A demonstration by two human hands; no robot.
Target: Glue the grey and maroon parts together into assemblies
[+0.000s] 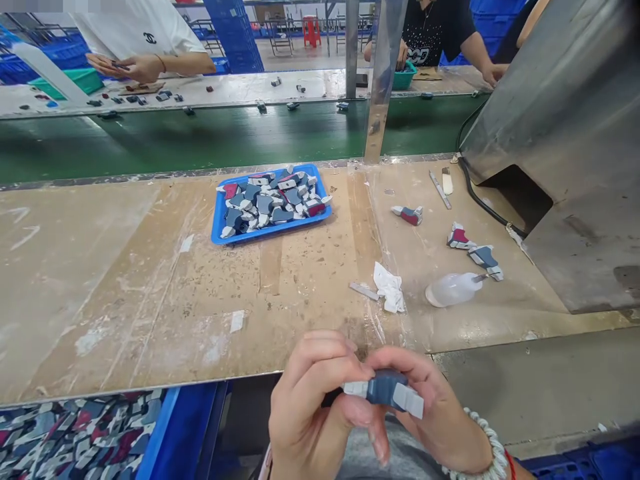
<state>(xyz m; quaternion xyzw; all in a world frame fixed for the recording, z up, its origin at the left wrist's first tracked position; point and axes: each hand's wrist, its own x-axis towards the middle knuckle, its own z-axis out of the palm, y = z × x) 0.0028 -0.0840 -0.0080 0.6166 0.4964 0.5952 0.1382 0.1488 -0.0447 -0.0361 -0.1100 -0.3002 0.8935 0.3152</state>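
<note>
Just past the table's front edge, a small dark blue-grey and white plastic part (387, 388) is held between both hands. My left hand (320, 393) pinches its white left end between thumb and fingers. My right hand (425, 393) grips the part from the right, fingers curled behind it, while a white tab sticks out toward the palm. Ahead on the table, a blue tray (216, 227) is heaped with similar grey, white and dark red parts. Nearer lie a crumpled white tissue (389, 287), a flat metal strip (364, 291) and a translucent squeeze bottle (453, 289) on its side.
Several loose parts (409, 215) and a knife-like tool (440, 189) lie at right, near a metal housing (560, 173) with a black cable. A blue crate (160, 433) full of parts stands lower left. Beyond the green conveyor (200, 143), two people handle parts.
</note>
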